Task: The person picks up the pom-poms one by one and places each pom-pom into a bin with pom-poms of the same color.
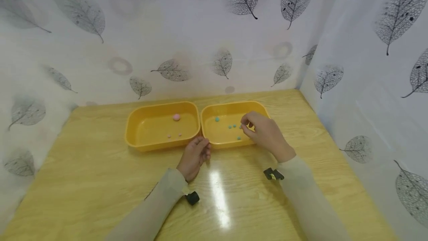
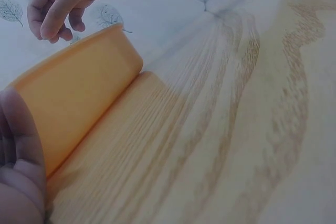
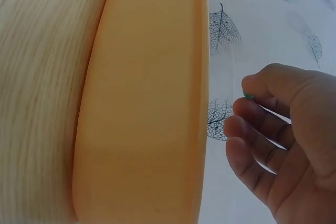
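Between the thumb and index finger of my right hand [image 1: 265,131] is a small teal ball [image 3: 248,96], mostly covered by the fingertips. That hand is over the right yellow tray [image 1: 230,145], where several teal balls lie, among them a larger one [image 1: 217,119]. My left hand [image 1: 194,157] holds the near left corner of this tray, its fingers bent and the thumb at the rim. In the left wrist view, the left hand [image 2: 18,156] shows only partly, against the tray's outer wall [image 2: 84,98].
Side by side with it stands the left yellow tray [image 1: 162,146], holding a larger pink ball [image 1: 176,117] and two tiny pink ones [image 1: 180,134]. Both trays are on a wood-grain table [image 1: 100,181]. Leaf-patterned white sheeting [image 1: 187,36] rises behind and along the sides.
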Demonstrator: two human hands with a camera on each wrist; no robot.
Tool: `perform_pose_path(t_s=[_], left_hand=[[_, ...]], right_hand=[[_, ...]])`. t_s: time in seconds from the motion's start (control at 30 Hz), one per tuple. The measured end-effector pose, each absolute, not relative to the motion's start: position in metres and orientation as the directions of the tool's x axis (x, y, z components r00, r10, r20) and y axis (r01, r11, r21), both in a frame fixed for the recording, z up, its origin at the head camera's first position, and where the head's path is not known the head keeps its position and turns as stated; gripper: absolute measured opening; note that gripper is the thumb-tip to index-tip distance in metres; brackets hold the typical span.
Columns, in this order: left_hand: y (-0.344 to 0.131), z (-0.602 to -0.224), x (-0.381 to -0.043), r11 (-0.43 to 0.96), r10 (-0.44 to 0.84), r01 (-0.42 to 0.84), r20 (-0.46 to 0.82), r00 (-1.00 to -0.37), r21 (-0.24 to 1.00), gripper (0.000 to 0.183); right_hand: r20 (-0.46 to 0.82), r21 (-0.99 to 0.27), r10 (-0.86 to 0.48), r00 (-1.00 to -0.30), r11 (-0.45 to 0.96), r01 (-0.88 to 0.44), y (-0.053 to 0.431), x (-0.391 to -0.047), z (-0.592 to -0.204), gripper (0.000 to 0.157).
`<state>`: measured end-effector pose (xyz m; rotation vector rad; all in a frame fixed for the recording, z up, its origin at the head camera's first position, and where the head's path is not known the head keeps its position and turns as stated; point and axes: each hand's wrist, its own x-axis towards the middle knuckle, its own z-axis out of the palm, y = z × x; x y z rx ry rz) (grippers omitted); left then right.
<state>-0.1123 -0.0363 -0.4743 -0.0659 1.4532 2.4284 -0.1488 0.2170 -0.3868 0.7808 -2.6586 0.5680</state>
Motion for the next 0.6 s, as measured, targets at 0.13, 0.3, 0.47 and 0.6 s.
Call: perform_pose_path(t_s=[0.13,0.3,0.47,0.6], left_hand=[[-0.036,-0.474,-0.114,-0.433,0.241,-0.294,-0.205,-0.949,0.852,0.021],[-0.038,-0.472,-0.117,-0.430,0.238,-0.289,-0.201,-0.950,0.855,0.019],[-0.038,-0.473,-0.117,-0.432,0.240,-0.289,-0.200,-0.950,0.854,0.019],[-0.038,-0.477,-0.115,-0.443,0.252,-0.301,-0.204,-0.946,0.845,0.019]], right_hand=[[0.350,-0.297,-0.444,-0.825,0.783,-0.547,0.220,-0.165,-0.380,0.006],[0.188,-0.308,-0.468,-0.863,0.807,-0.505,0.217,-0.201,-0.363,0.007],[-0.010,-0.239,-0.522,-0.853,0.830,-0.505,0.208,-0.238,-0.348,0.006],[-0.175,-0.148,-0.525,-0.833,0.850,-0.505,0.197,-0.256,-0.340,0.008]])
